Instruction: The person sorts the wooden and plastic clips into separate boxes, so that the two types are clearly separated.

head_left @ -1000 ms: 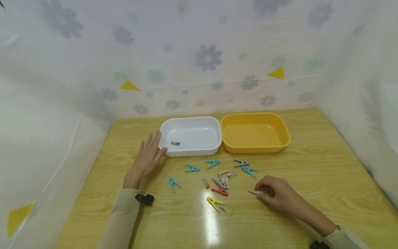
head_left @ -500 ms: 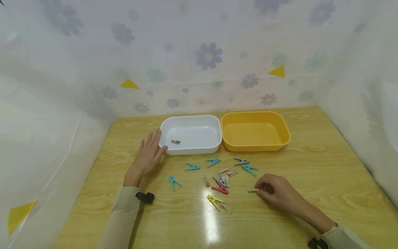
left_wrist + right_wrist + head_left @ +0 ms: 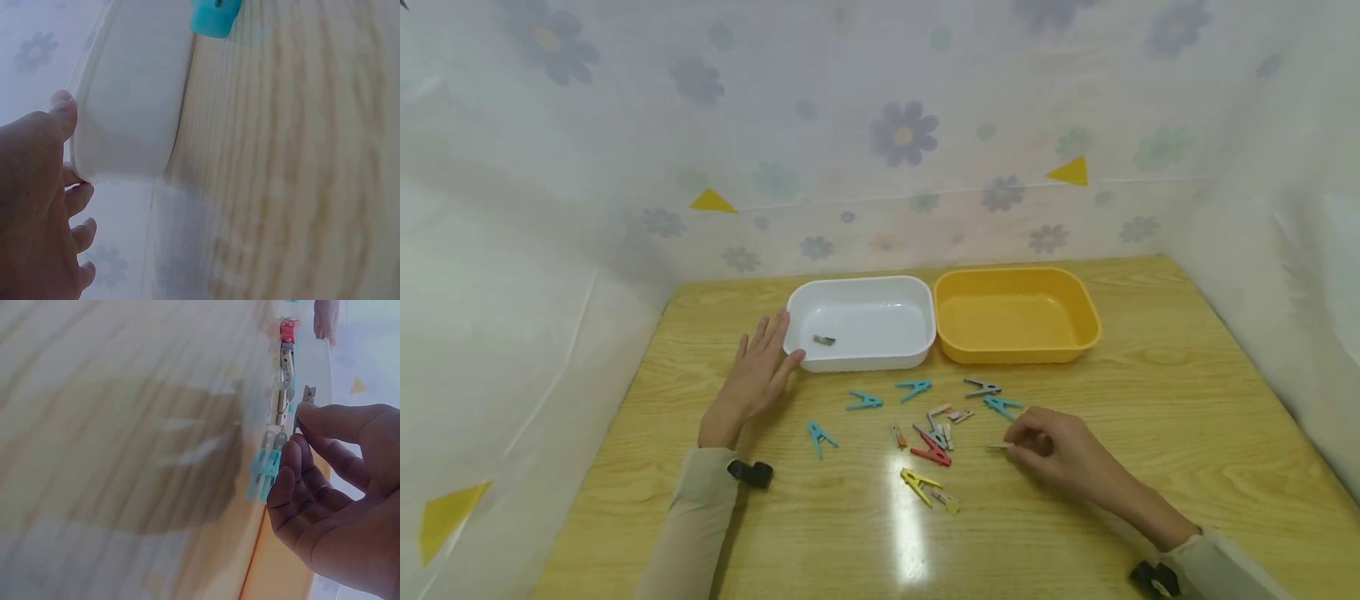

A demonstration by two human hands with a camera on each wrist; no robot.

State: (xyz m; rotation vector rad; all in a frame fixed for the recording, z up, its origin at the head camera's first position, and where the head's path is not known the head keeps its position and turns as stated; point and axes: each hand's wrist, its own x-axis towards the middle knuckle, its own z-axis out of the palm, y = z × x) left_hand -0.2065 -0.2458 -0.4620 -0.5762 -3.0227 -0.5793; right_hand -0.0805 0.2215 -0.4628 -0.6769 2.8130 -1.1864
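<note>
One small clothes peg (image 3: 309, 394). Right wrist view: pinched between thumb and forefinger of my right hand (image 3: 359, 525), other fingers bent. Judged light, stiff, probably springy, hardly fragile; best taken by the middle, since squeezing the handles would likely open it.

Left wrist view: my left hand (image 3: 31, 200), fingers apart, thumb at the rim of the white tray (image 3: 131, 94). Blue peg (image 3: 214, 22), near side of that tray.

Head view: held peg, nearer me than the white tray and off to its right. Second small peg (image 3: 823, 340), inside it, towards the left end. Yellow tray (image 3: 1018, 356), just beside it, right. Red peg (image 3: 932, 452), yellow peg (image 3: 917, 485), others, loose on my side of it. Wood-grained table (image 3: 1150, 375) beneath, glossy. Flowered sheet (image 3: 880, 217), behind it.
</note>
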